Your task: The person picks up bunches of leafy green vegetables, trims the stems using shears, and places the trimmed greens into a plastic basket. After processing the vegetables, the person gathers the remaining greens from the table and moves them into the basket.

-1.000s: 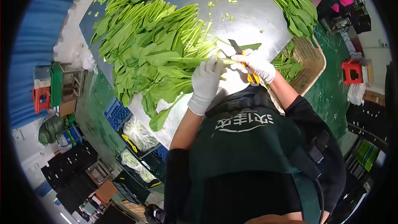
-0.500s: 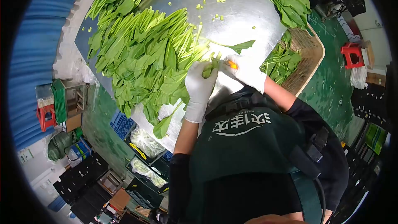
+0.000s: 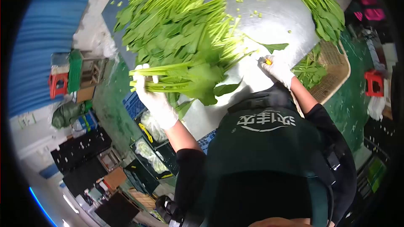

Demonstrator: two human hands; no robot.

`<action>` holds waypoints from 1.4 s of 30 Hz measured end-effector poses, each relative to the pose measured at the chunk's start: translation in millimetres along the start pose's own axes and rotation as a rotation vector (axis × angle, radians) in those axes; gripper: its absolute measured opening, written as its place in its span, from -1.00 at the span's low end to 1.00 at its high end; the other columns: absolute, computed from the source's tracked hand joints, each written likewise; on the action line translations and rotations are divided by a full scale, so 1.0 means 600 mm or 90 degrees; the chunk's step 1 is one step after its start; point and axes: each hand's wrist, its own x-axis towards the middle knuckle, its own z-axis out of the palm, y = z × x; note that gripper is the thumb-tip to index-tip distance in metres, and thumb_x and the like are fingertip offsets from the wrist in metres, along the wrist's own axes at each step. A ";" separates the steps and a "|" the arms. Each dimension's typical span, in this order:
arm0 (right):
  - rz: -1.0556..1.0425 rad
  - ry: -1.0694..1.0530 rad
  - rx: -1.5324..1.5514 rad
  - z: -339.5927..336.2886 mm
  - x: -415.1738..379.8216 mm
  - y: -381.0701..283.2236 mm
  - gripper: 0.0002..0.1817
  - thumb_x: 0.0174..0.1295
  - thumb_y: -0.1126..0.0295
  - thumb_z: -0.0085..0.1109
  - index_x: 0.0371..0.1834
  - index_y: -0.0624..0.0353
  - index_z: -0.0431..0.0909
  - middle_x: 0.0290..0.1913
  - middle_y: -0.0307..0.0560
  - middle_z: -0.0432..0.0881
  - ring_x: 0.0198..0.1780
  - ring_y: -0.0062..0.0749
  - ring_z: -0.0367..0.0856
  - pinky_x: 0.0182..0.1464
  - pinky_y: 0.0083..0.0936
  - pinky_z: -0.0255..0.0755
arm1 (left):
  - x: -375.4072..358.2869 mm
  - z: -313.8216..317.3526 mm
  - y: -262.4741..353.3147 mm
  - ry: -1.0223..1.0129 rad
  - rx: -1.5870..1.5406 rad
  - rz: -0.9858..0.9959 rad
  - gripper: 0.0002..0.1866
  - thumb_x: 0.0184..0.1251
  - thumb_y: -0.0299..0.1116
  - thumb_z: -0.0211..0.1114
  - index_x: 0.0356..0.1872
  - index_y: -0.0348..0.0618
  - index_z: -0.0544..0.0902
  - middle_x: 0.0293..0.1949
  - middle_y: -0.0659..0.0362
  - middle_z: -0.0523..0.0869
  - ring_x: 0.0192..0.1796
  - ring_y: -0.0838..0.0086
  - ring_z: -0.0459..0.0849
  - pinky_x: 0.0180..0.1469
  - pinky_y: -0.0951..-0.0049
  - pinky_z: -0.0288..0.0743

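Observation:
My left hand, in a white glove, is closed round the stems of a bunch of leafy greens. The stem ends stick out past my fingers at the left, and the slightly blurred leaves point right. In my gloved right hand is a small orange-and-black knife, its blade hardly visible. A large pile of the same greens lies on the metal table, just beyond the held bunch. One loose leaf rests near the knife.
Cut stem pieces are scattered over the table. Another bunch of greens lies at its far right. Beside the right edge, a tan basket holds greens. Crates with bagged vegetables stand below left, and a red stool stands right.
My left hand has moved left, away from my right hand, and now holds a bunch of greens out by the stems. My right hand keeps the knife. The view has shifted.

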 end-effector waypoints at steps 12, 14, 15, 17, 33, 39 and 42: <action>-0.535 0.087 -0.303 0.102 0.029 -0.034 -0.50 -0.09 0.52 0.22 0.05 0.10 0.52 -0.06 0.12 0.45 -0.13 0.02 0.55 -0.13 -0.18 0.45 | 0.030 -0.104 0.046 0.214 -0.055 0.124 -0.51 0.19 -0.41 0.18 0.19 -0.21 0.36 0.06 0.04 0.53 -0.03 0.37 0.57 -0.19 0.43 0.57; -0.471 0.095 -0.321 0.092 0.034 0.016 -0.59 -0.06 0.53 0.17 -0.04 0.10 0.55 -0.18 0.09 0.47 -0.19 0.02 0.56 -0.15 -0.17 0.44 | 0.028 -0.098 0.040 0.254 0.046 0.114 -0.49 0.20 -0.25 0.15 0.22 -0.08 0.41 0.12 0.16 0.52 0.03 0.41 0.50 0.01 0.32 0.45; -0.409 0.103 -0.337 0.082 0.034 0.046 -0.66 -0.03 0.53 0.12 -0.12 0.09 0.59 -0.31 0.06 0.49 -0.24 0.03 0.56 -0.17 -0.17 0.44 | 0.029 -0.104 0.037 0.252 0.046 0.110 -0.49 0.20 -0.25 0.15 0.22 -0.08 0.41 0.12 0.16 0.52 0.03 0.41 0.50 0.01 0.32 0.45; -0.345 0.145 -0.370 0.040 0.014 0.104 -0.73 -0.03 0.53 0.11 -0.22 0.09 0.61 -0.31 0.04 0.56 -0.19 0.01 0.58 -0.14 -0.20 0.45 | 0.037 -0.120 0.031 0.244 -0.022 0.068 -0.52 0.21 -0.26 0.14 0.19 -0.07 0.43 0.09 0.20 0.54 -0.08 0.47 0.53 -0.15 0.42 0.49; -0.358 0.061 0.293 -0.081 -0.123 -0.164 -0.53 0.03 0.25 0.30 0.06 0.08 0.55 -0.06 -0.02 0.60 -0.05 -0.24 0.59 0.05 -0.43 0.42 | -0.024 0.114 -0.137 0.063 -0.034 -0.246 -0.62 0.28 -0.37 0.15 0.11 -0.23 0.45 -0.01 0.09 0.59 -0.10 0.48 0.55 -0.30 0.54 0.46; -0.564 0.187 -0.059 -0.052 -0.097 -0.162 -0.77 0.02 0.36 0.22 -0.23 0.11 0.56 -0.28 0.01 0.60 -0.23 -0.07 0.56 -0.17 -0.34 0.46 | -0.041 0.133 -0.142 -0.065 0.073 -0.166 -0.64 0.25 -0.43 0.21 0.08 -0.22 0.49 -0.04 0.05 0.62 -0.11 0.52 0.57 -0.27 0.59 0.42; -0.567 0.328 0.019 -0.054 -0.106 -0.128 -0.86 0.00 0.42 0.17 -0.35 0.16 0.52 -0.39 -0.02 0.57 -0.34 -0.07 0.55 -0.30 -0.30 0.44 | -0.044 0.156 -0.137 -0.036 0.217 -0.144 -0.73 0.18 -0.50 0.32 -0.09 -0.31 0.57 -0.30 0.12 0.70 -0.38 0.60 0.58 -0.32 0.64 0.40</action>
